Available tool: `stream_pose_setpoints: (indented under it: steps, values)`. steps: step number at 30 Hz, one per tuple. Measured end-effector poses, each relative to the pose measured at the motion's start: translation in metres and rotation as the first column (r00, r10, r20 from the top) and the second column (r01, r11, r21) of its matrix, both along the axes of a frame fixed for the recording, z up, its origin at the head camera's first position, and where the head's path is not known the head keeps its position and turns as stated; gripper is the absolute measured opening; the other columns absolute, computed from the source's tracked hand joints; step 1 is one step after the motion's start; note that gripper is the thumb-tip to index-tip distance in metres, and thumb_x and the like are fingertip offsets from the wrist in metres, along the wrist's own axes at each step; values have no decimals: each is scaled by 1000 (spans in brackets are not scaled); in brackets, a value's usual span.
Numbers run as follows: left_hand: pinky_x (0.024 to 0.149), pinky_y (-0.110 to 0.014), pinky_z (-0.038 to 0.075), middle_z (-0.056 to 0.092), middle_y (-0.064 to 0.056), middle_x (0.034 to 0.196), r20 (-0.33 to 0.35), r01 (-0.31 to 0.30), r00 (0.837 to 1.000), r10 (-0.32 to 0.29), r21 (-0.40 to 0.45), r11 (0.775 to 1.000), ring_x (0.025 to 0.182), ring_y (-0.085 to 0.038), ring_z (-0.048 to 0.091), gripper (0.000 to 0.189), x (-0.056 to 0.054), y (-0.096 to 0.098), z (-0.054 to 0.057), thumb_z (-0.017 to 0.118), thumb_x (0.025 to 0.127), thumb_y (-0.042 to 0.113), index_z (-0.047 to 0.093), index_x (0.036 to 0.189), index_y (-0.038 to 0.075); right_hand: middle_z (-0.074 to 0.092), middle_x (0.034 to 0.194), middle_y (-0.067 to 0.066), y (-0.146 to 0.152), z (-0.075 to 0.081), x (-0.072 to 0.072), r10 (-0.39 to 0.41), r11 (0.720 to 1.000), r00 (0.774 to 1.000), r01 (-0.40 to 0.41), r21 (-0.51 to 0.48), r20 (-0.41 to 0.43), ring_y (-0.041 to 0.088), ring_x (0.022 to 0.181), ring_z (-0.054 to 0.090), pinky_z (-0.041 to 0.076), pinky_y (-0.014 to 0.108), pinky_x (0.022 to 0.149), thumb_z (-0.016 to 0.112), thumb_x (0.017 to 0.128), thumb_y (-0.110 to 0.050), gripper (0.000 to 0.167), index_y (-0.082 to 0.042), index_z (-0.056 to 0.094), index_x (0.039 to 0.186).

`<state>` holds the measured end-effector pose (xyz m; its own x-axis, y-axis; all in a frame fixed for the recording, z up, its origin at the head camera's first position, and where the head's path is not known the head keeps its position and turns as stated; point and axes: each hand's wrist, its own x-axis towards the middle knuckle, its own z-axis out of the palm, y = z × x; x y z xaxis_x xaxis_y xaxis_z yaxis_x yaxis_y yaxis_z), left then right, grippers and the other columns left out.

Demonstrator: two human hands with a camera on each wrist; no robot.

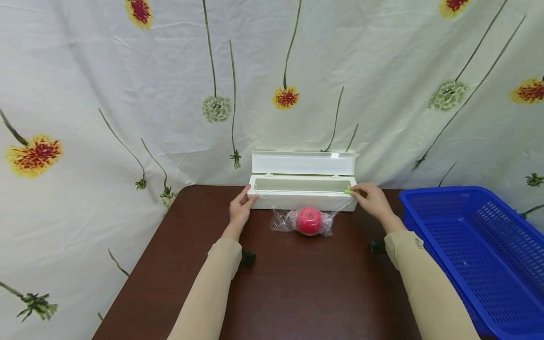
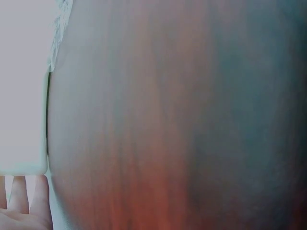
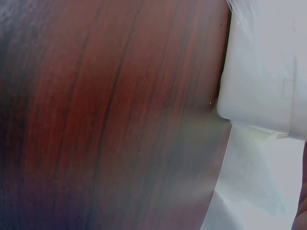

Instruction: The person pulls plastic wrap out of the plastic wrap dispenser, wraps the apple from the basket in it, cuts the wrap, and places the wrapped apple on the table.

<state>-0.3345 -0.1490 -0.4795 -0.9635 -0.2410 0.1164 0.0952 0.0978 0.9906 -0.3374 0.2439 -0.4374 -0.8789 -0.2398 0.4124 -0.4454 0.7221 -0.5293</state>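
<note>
A blue basket (image 1: 446, 190) flanks the right edge of the tabletop (image 1: 306, 288), a film-wrapped red apple (image 1: 309, 221) lies toward the far edge, and just behind it a lid-up white box (image 1: 293, 202) stands, the left hand (image 1: 240, 211) resting straight fingers against its left end, the right hand (image 1: 374, 201) pinching its green tab (image 1: 347, 191).

White all over, the box (image 1: 293, 201); in front of it, a red fruit (image 1: 309, 221) in clear wrap (image 1: 280, 222); at its right end, a lime-green slider (image 1: 347, 191); right of it, a blue basket (image 1: 480, 252); beneath it, a reddish-brown table (image 1: 306, 283) with dark grain; behind it, white cloth (image 1: 170, 85) with yellow-and-red flowers (image 1: 285, 97)
</note>
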Motion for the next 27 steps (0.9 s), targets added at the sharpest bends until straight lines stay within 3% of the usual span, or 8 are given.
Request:
stream_pose_setpoints:
  steps: [27]
  values:
    - [98, -29, 42, 48, -8, 138, -15, 10, 1000, -10, 36, 999, 125, -17, 47, 53, 0, 0, 0, 69, 86, 22, 51, 136, 15, 64, 106, 20, 2, 1, 2, -20, 999, 1000, 21, 31, -17, 36, 99, 57, 44, 51, 85, 63, 90, -11, 18, 1, 68, 103]
